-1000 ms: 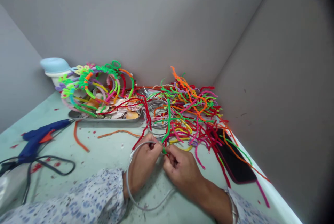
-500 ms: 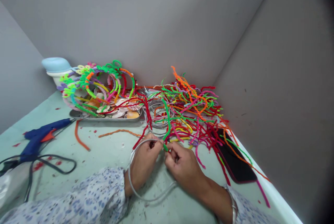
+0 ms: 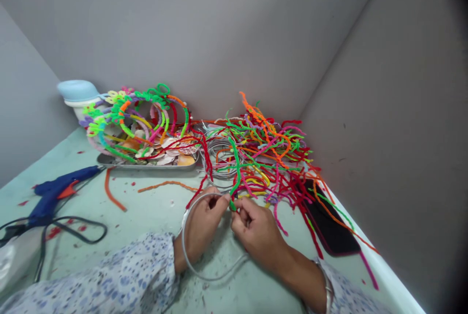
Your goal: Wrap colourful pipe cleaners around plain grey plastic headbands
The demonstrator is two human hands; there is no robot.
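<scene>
In the head view, low in the middle of the frame, the left hand (image 3: 200,224) lay through a thin grey wire hoop (image 3: 219,277) resting on the pale green bench (image 3: 146,211). It seemed to brace the hoop's upper arc so the wire held steady. Its fingers (image 3: 219,204) were curled and pressed on that arc. Touching them, the right hand's (image 3: 258,231) fingers (image 3: 241,206) were pinched together on the lower end of a fuzzy green pipe cleaner (image 3: 236,167), held against the hoop. The strand ran up into the loose, many-coloured heap of pipe cleaners (image 3: 272,155) just behind. A blue glue gun (image 3: 54,194) lay far left, a black phone (image 3: 329,226) to the right.
</scene>
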